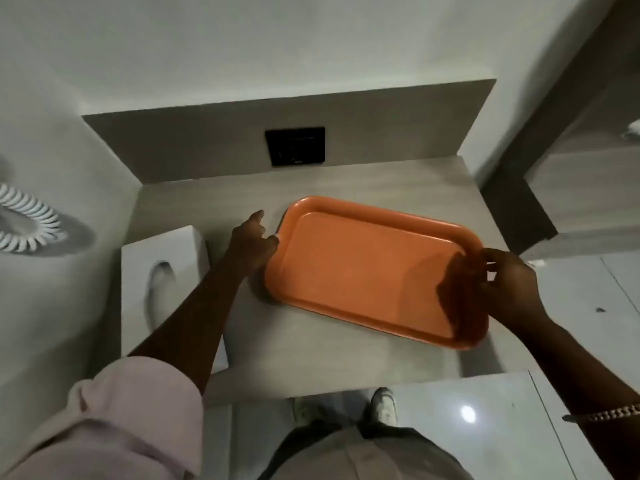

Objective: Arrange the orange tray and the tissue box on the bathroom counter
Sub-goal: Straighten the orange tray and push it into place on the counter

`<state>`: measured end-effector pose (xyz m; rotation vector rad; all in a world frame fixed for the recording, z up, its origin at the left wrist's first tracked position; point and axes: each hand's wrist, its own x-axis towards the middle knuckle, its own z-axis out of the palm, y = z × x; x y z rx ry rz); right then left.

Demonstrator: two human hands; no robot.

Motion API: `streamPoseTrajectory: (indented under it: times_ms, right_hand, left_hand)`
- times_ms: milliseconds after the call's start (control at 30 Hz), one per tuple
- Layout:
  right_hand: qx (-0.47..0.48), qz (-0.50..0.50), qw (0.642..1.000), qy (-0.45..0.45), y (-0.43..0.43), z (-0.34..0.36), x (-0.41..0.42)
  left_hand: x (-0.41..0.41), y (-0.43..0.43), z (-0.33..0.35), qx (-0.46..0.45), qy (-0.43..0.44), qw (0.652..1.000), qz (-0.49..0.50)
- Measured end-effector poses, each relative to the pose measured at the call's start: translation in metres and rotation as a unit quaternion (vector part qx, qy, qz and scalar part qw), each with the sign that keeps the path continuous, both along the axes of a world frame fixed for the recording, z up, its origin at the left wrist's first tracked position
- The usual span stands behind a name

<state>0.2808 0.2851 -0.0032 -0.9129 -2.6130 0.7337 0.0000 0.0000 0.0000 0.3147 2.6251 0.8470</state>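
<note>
Orange tray (367,268): rectangular, raised rim, rounded corners, nothing in it. Lies flat on the grey table (277,348), skewed, its right end reaching the table's right edge and its near right corner close to the near edge.

Right hand (509,289): at the tray's right end, fingers curled over the rim, thumb on the outer side. Grip narrow, closed on the rim; a dark shadow falls inside the tray beside it. A chain bracelet (609,414) sits on that arm.

Left hand (252,240): at the tray's far left corner, thumb side just touching the rim, index finger extended toward the far wall. Grip loose and open, holding nothing. A pale pink rolled sleeve (138,403) covers the arm above the elbow.

Tissue box (166,278): white, oval slot on top with tissue showing, at the left edge of the table, apart from the tray, partly behind the left forearm.

Black square wall plate (295,146): on the upstand at the far side of the table.
</note>
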Motion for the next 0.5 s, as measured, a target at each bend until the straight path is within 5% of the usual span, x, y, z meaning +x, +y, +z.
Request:
streamPoseTrajectory:
  times_ms: [167, 500]
  right_hand:
    - [-0.071, -0.142, 0.983, -0.094, -0.002, -0.012, 0.005]
    - [-0.117, -0.141, 0.982, -0.053, 0.02, -0.008, -0.012]
  left_hand:
    - [-0.002, 0.0, -0.011, 0.04, -0.032, 0.998, 0.031]
    - [0.0, 0.0, -0.02, 0.08, -0.026, 0.993, 0.085]
